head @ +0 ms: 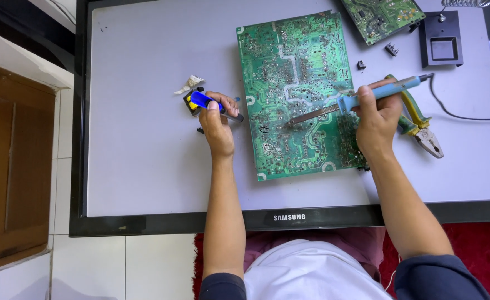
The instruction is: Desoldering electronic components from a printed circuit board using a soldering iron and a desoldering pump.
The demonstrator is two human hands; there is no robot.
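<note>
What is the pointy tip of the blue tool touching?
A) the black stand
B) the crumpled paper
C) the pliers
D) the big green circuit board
D: the right hand holds the blue soldering iron with its tip down on the big green circuit board, away from the pliers.

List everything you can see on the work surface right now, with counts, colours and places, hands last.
large circuit board: 1, green, centre of the surface
small circuit board: 1, green, top edge, partly cut off
soldering iron: 1, light blue handle, tip on the large board
pliers: 1, green-yellow handles, right of the large board
iron stand: 1, black, top right
small loose parts: 2, dark, near the stand
crumpled scrap: 1, whitish, left of the large board
flat panel: 1, grey with black frame, under everything
blue tool: 1, blue, in left hand
left hand: holds the blue tool
right hand: holds the soldering iron
</note>
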